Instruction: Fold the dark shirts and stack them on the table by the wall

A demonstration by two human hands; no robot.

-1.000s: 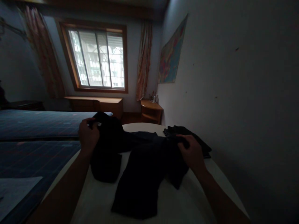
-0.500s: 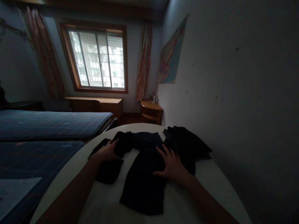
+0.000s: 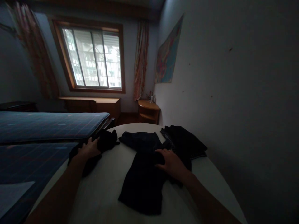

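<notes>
At the left rim of the round table, my left hand [image 3: 90,149] is closed on a bunched black garment [image 3: 107,140], part of which hangs toward the table's edge. A dark navy garment [image 3: 141,183] lies spread in the middle, with one part bent away to the far left. My right hand [image 3: 171,163] grips the cloth at its right side, thumb and fingers curled together. The fold inside that grip is mostly hidden. Beyond the right hand lies a black folded garment [image 3: 187,140] with a pale-edged seam, close against the navy one.
The white round table [image 3: 102,193] carries the clothes. Two beds with blue plaid mattresses [image 3: 51,124] stand to the left, the nearer one beside the table's rim. A wall [image 3: 233,124] runs along the right. A wooden desk [image 3: 107,101] and a corner shelf [image 3: 149,105] are at the back.
My left hand has drawn the black garment leftward, away from the navy one, to the table's edge. My right hand's spread fingers have curled in on the navy cloth. The view has shifted slightly.
</notes>
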